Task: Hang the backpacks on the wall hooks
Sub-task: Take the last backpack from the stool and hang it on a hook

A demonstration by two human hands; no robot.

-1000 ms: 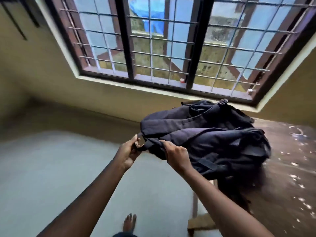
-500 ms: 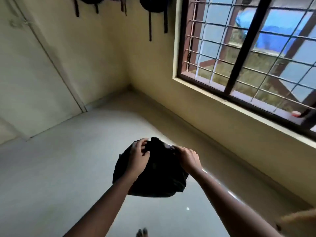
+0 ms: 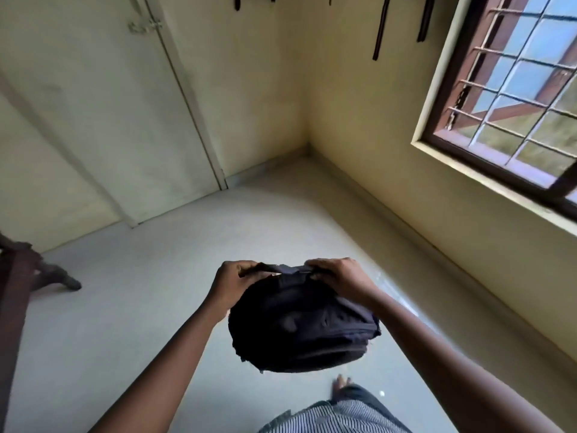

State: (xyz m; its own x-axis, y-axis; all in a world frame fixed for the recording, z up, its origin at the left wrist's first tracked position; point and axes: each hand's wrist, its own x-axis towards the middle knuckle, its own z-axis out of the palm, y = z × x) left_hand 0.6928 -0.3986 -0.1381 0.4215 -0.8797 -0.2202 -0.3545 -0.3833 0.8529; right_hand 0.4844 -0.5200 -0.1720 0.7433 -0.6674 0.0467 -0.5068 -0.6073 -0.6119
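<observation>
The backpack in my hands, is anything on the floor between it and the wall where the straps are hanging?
Nothing visible. Both hands hold the backpack over bare floor that runs to the wall; the hanging straps show, the hooks don't.

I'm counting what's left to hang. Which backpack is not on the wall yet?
The dark backpack held in both hands above the floor. Of the others, only straps show, dangling from the wall's top edge.

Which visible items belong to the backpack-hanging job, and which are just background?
Job: dark backpack, left hand, right hand, straps hanging on the wall.
Background: window, door, dark furniture leg.
</observation>
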